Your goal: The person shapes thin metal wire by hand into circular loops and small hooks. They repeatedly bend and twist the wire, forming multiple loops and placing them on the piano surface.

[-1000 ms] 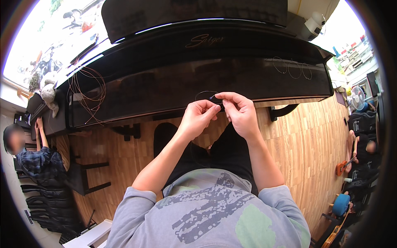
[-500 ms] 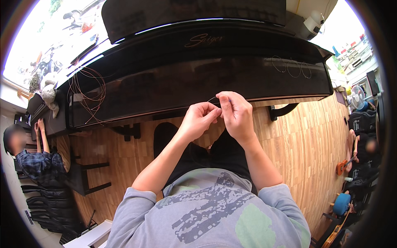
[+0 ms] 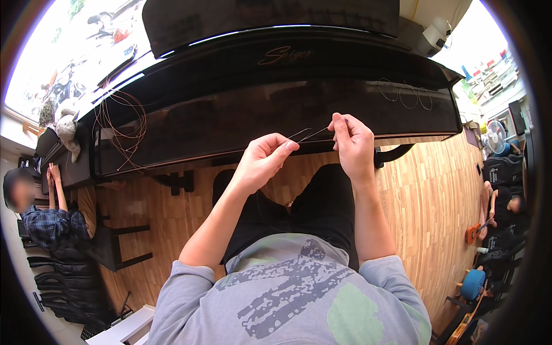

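Note:
A thin dark wire (image 3: 314,135), looking like an instrument string, runs between my two hands in front of the black piano. It bends into a small curve by my left fingertips. My left hand (image 3: 260,163) is closed in a pinch on one part of it, thumb against forefinger. To the right and slightly higher, my right hand (image 3: 355,148) pinches another part of it. A tangled coil of copper-coloured strings (image 3: 141,123) lies on the left of the piano lid (image 3: 230,115). Thin silver wire loops (image 3: 409,107) lie on its right.
A person in a checked shirt (image 3: 54,227) sits at a keyboard on the left, beside a black bench (image 3: 118,247). At the far right another person holds a small orange guitar-like instrument (image 3: 472,233). A blue round stool (image 3: 474,284) stands nearby, and a fan (image 3: 495,138) is farther back.
My hands have drawn apart, left hand to the left and right hand to the right and up. More of the wire shows between them.

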### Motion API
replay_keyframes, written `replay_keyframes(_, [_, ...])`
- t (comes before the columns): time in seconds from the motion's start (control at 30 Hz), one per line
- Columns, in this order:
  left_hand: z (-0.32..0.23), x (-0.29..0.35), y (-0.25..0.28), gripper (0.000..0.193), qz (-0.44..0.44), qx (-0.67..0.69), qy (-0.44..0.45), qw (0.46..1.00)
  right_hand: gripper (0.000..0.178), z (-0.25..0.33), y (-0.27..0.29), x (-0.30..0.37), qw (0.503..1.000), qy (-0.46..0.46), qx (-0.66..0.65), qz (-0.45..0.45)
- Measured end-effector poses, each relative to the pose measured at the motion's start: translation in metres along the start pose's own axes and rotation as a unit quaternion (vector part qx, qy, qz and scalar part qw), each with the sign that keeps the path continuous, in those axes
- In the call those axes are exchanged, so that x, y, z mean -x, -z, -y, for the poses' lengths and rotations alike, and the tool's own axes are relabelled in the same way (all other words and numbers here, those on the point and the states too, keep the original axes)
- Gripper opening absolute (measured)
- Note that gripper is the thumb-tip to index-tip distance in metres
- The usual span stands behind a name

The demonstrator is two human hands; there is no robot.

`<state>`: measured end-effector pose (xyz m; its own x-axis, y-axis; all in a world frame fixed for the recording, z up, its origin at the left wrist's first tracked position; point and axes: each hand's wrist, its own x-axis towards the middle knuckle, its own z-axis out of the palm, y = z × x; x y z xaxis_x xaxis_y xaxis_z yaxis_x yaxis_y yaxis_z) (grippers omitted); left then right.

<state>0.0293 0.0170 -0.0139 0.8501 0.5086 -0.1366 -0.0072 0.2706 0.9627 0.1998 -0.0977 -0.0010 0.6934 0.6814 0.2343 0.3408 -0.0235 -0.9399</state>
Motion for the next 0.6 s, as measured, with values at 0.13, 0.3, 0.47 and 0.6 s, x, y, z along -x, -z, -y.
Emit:
replay_keyframes(0.13, [0.001,0.0,0.004,0.021,0.007,-0.05,-0.025,0.998,0.032,0.0,0.003,-0.001,1.0,0.002,0.008,-0.004])
replay_keyframes(0.3, [-0.003,0.003,0.006,0.027,0.085,0.073,0.052,0.992,0.024,0.005,-0.004,-0.003,0.985,-0.058,-0.163,0.009])
replay_keyframes(0.47, [0.001,0.004,-0.005,0.029,0.106,0.115,0.089,0.984,0.029,0.002,-0.016,0.001,0.901,-0.135,-0.395,0.119])
replay_keyframes(0.6, [0.006,0.004,-0.006,0.029,0.105,0.115,0.093,0.983,0.034,-0.005,-0.018,0.003,0.873,-0.142,-0.441,0.152])
